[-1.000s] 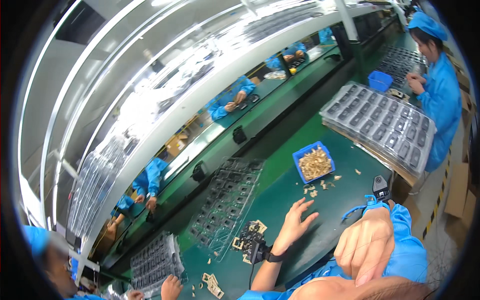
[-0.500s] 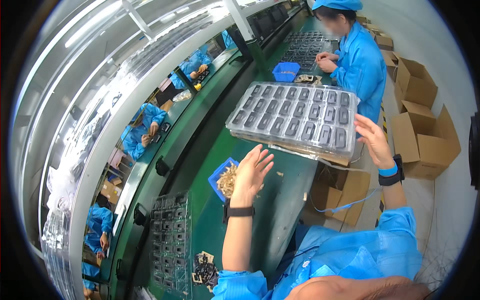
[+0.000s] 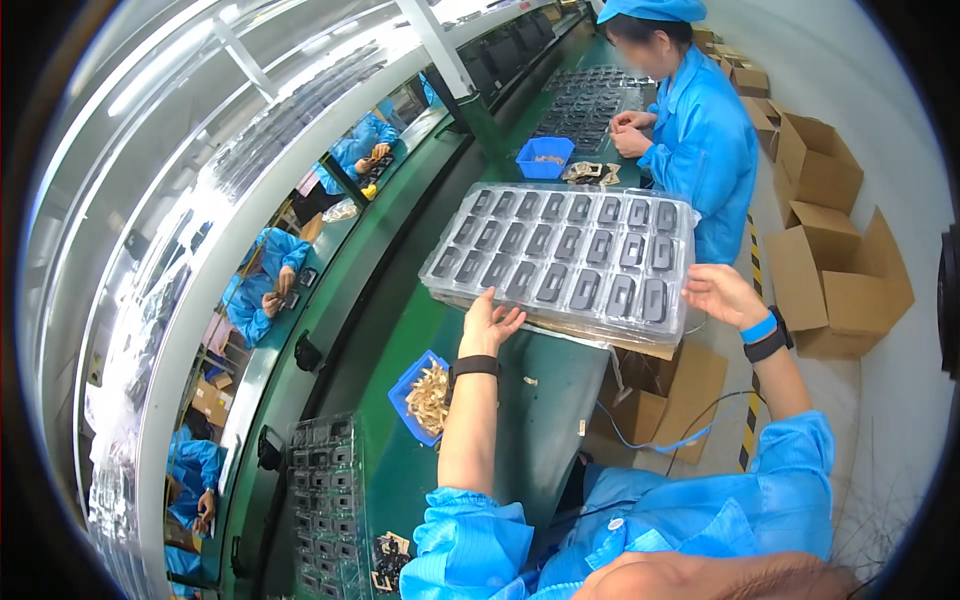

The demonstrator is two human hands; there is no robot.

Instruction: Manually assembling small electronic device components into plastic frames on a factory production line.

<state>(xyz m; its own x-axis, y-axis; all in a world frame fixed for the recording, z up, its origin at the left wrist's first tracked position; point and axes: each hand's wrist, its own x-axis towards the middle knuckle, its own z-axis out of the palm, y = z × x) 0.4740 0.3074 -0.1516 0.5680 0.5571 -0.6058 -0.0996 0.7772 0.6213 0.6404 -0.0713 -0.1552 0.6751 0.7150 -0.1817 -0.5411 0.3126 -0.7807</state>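
Observation:
A stack of clear plastic trays [image 3: 448, 283] lies across the green bench, its top one holding rows of dark rectangular parts. My left hand [image 3: 487, 328] is at the near edge of the stack, fingers spread, with the fingertips against the rim. At the right edge, my right hand [image 3: 724, 294] has its fingers stretched toward the tray's side and seems to touch it. Neither hand is closed round the stack. Beside my left forearm sits a blue bin [image 3: 402, 388] filled with small tan pieces [image 3: 431, 400].
Another tray of dark parts [image 3: 328, 500] lies at the lower left, near small loose parts [image 3: 391, 560]. A co-worker [image 3: 700, 140] stands beyond the stack, by a second blue bin [image 3: 545, 158]. Cardboard boxes [image 3: 840, 290] line the floor at right. A blue cable [image 3: 650, 442] hangs beside the bench.
My left hand has reached forward to the near edge of the tray stack. My right hand has come down to its right edge. The view has shifted slightly.

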